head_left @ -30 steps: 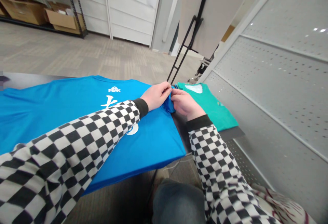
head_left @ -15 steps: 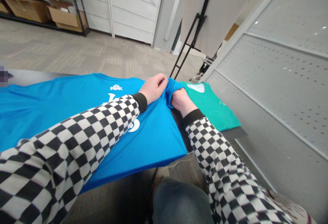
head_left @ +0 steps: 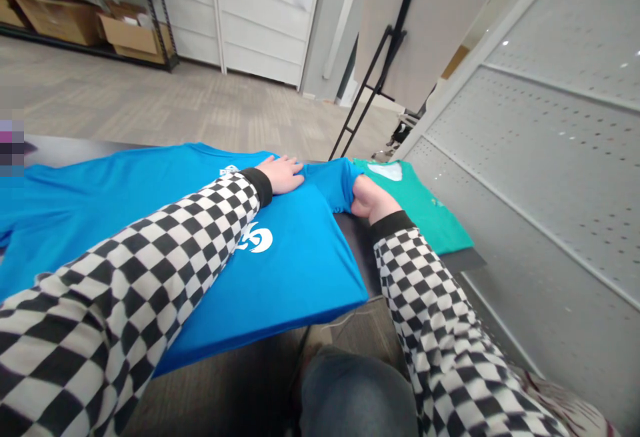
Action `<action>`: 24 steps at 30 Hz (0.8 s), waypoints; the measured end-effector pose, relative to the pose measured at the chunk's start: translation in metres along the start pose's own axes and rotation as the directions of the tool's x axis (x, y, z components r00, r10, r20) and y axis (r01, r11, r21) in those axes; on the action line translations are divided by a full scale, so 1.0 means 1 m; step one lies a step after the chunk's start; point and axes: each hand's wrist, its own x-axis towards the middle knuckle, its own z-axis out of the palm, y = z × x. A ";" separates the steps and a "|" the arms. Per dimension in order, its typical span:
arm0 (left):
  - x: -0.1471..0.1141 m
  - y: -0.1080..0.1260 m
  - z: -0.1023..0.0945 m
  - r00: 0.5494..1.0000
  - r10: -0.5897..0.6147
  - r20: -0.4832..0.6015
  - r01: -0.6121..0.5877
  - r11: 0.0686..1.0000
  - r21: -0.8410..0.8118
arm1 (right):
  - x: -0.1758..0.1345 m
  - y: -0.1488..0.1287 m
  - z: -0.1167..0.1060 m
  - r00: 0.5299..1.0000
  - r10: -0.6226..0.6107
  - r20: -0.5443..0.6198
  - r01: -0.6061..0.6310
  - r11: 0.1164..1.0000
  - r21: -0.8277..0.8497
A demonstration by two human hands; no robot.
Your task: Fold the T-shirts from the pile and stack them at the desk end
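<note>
A blue T-shirt with white "PEAK" lettering and a white print lies spread over a dark table. My left hand rests flat on its shoulder area, fingers spread and holding nothing. At the right, my right hand reaches into the opening of the shirt's short sleeve. The sleeve cloth hides its fingers, so their grip does not show. The sleeve extends fairly straight between my two hands. Just beyond my right hand lies a green shirt with a white patch at its neck.
A grey perforated panel stands close along the right side. The dark table edge shows beneath the green shirt. Behind are a black metal stand, white cabinets and a shelf with cardboard boxes.
My left hand has left the bunched sleeve, moved left and flattened onto the shirt. My right hand has shifted slightly right and down, and the sleeve has straightened out.
</note>
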 end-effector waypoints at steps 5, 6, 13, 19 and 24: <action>-0.003 -0.004 -0.005 1.000 0.009 0.008 -0.009 1.000 -0.012 | -0.019 -0.008 -0.024 0.988 0.140 0.072 -0.138 0.990 -0.029; -0.003 -0.004 -0.006 1.000 0.006 -0.006 -0.006 1.000 -0.023 | -0.021 -0.008 -0.028 0.986 0.147 0.077 -0.145 0.989 -0.032; -0.006 0.000 -0.004 0.999 -0.001 0.045 0.000 1.000 0.022 | -0.031 -0.016 -0.040 0.982 0.117 0.146 -0.126 0.991 0.052; -0.009 0.005 0.002 0.999 -0.032 0.021 0.032 0.999 0.031 | -0.037 -0.020 -0.027 0.989 0.080 0.123 -0.087 0.995 0.050; -0.003 0.001 0.001 0.999 -0.043 0.008 0.043 0.999 0.025 | -0.028 -0.017 -0.022 0.982 0.187 -0.017 -0.187 0.982 0.016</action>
